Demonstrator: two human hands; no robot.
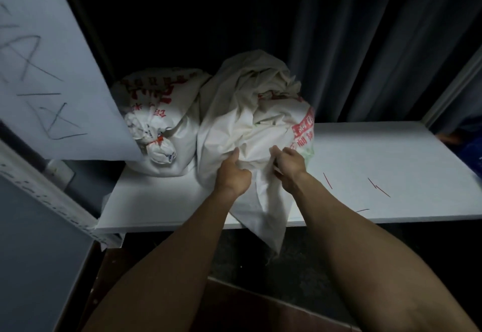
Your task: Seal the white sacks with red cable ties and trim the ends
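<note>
An open white sack with red print lies on the white shelf, its loose mouth hanging over the front edge. My left hand and my right hand both grip the gathered cloth near the mouth, side by side. To the left a second white sack lies with its neck bunched and tied by a red cable tie. Thin red cable ties lie loose on the shelf to the right of my hands.
A large sheet of paper with scribbled writing hangs at the left and covers part of the tied sack. Dark curtains hang behind the shelf. A metal upright stands at the right. Below the shelf is dark floor.
</note>
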